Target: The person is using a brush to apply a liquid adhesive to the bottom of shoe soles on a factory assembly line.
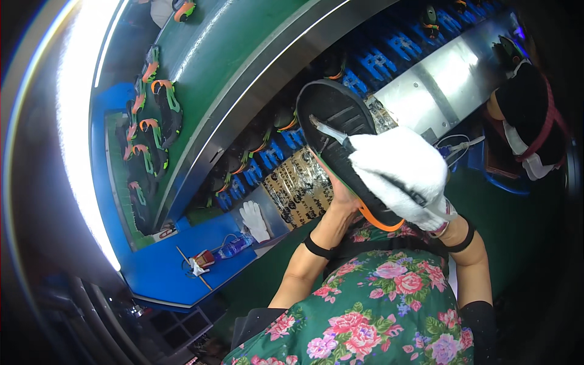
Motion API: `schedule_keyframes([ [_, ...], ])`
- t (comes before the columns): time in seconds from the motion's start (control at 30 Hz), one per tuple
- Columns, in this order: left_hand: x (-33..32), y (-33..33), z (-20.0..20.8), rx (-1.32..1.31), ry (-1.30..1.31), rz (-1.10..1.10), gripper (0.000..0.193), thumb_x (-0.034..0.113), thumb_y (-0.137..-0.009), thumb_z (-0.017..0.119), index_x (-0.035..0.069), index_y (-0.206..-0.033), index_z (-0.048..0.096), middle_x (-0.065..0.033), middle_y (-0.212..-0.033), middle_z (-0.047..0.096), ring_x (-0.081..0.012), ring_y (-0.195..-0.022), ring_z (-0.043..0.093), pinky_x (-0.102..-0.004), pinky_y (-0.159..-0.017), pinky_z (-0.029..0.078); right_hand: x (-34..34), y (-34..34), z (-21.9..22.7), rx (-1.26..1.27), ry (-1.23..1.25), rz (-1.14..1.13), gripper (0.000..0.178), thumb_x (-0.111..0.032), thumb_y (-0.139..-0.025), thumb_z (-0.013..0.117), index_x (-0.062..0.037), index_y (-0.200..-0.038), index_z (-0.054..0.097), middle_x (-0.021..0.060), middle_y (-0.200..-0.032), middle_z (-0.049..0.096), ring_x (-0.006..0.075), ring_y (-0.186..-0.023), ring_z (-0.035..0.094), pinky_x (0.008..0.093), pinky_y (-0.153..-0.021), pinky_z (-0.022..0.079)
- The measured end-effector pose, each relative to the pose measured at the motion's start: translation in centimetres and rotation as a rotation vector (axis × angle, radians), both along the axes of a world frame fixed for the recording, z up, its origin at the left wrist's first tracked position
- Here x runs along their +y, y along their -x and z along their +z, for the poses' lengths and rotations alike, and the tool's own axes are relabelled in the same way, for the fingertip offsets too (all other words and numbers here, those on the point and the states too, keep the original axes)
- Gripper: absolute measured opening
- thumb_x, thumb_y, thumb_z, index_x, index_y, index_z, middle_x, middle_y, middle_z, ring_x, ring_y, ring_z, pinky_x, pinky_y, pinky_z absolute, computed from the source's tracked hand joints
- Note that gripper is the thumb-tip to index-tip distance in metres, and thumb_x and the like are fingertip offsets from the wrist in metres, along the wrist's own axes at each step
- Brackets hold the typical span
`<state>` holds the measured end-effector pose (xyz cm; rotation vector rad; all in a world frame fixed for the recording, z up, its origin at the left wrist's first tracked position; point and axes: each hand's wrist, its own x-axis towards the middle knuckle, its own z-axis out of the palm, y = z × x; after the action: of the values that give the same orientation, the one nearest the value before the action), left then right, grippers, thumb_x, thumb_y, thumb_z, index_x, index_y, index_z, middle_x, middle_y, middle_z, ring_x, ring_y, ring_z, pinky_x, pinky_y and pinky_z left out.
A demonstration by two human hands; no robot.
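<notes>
The left hand [342, 196], bare, grips a shoe [340, 143] from beneath, sole up: black ribbed rubber outsole, oval, with an orange rim at the heel. The right hand [404, 173], in a fuzzy white glove, is closed around a thin metal tool [328, 130] whose tip touches the sole. The shoe is held above the table's near edge, over a crinkled printed plastic sheet [301, 185]. A spare white glove [253, 220] lies flat on the blue table [158, 267].

Tan printed sheet [299, 187] with black markings, flat beside the steel rail.
</notes>
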<state>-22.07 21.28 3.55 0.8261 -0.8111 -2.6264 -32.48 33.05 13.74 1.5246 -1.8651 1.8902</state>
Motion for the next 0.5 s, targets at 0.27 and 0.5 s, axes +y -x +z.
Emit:
schedule_keyframes([
  [0.27, -2.3, -1.1, -2.7, 0.731, -0.528, -0.24, 0.118, 0.1, -0.078, 0.025, 0.009, -0.15, 0.047, -0.0157, -0.141, 0.059, -0.0326, -0.128, 0.059, -0.0514, -0.112, 0.045, 0.6, 1.8, 0.4, -0.027, -0.038, 0.116, 0.028, -0.005, -0.078, 0.08, -0.0053, -0.106, 0.078, 0.0122, -0.102, 0.077, 0.0282, -0.084, 0.071, 0.0372, -0.075, 0.057],
  [0.5, -2.2, 1.0, -0.2, 0.358, -0.16, -0.242, 0.119, 0.102, -0.074, 0.026, 0.003, -0.132, 0.056, -0.0177, -0.112, 0.069, -0.029, -0.097, 0.071, -0.0447, -0.085, 0.061, 1.3, 0.4, -0.6, 0.104, -0.051, 0.148, 0.03, -0.003, -0.081, 0.077, -0.0049, -0.111, 0.076, 0.0136, -0.11, 0.076, 0.0296, -0.089, 0.073, 0.0383, -0.082, 0.059],
])
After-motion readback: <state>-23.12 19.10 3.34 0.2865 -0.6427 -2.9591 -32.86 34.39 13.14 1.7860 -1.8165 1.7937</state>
